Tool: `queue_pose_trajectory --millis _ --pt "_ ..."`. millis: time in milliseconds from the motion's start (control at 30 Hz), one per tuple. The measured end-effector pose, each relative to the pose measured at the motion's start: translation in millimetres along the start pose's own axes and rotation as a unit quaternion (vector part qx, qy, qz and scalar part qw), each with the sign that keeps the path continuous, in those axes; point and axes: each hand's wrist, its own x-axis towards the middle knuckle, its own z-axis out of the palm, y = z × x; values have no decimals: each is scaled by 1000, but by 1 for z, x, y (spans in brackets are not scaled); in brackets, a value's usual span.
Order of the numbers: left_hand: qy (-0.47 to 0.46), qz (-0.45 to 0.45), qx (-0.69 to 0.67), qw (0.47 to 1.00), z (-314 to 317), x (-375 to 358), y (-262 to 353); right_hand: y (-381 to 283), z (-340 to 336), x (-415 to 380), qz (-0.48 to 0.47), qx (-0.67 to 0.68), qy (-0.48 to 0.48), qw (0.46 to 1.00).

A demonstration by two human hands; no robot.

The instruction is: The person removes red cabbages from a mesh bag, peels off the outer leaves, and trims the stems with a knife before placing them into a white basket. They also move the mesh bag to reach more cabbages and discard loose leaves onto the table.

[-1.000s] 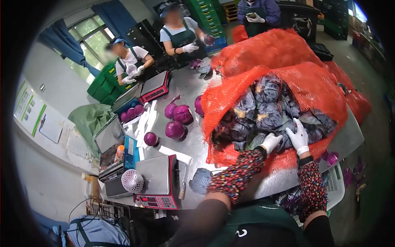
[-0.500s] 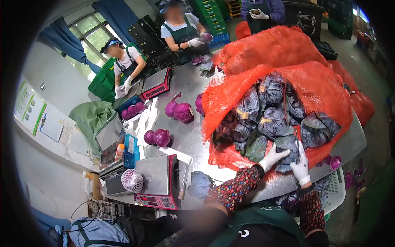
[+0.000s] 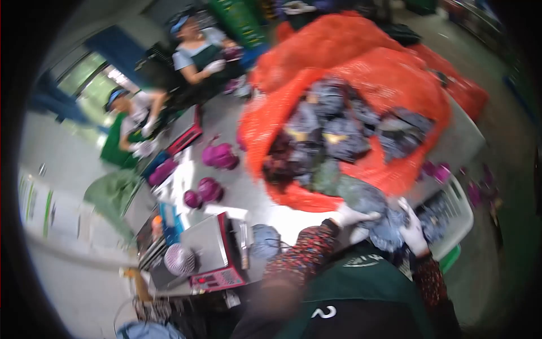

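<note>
Close to my body at the table edge, a red cabbage [image 3: 361, 195] with loose grey-blue outer leaves [image 3: 388, 230] is between my two gloved hands. My left hand [image 3: 353, 216] grips its left side, thumb pointing right. My right hand [image 3: 414, 230] is closed on the leaves at the right side. Blur hides the exact finger contact. Just beyond lies an open orange mesh sack [image 3: 403, 79] holding several unpeeled red cabbages [image 3: 344, 138]. Another grey-blue cabbage [image 3: 265, 242] rests on the table left of my left forearm.
A white basket [image 3: 460, 226] with leaves stands below right. To the left are a scale [image 3: 206, 246], a netted cabbage [image 3: 179, 259], peeled purple cabbages [image 3: 210, 189] and a second scale [image 3: 186, 135]. Two co-workers [image 3: 200, 56] stand across the table; another is partly visible at the top.
My hands have drawn the cabbage from the sack's mouth toward my body and the table edge. Its outer leaves now hang looser. The whole view has shifted and blurred.
</note>
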Motion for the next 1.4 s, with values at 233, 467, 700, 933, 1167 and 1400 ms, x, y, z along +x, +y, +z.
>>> queue_pose_trajectory --millis 233,467,700,933,1167,1400 --pt "-36 11 82 996 -7 -4 32 30 -61 -5 5 -298 123 946" --pt "-21 131 104 986 49 -2 35 -73 12 40 -24 -163 14 986" --pt "121 281 449 840 57 -24 46 -44 2 66 8 -234 87 968" --pt "77 228 328 914 23 -51 39 50 -49 33 255 -283 187 905" --pt "75 105 193 973 3 -59 26 -57 -21 -17 -29 -303 177 936" --pt "56 130 166 976 -3 -47 -1 -36 32 -42 50 -236 -19 970"
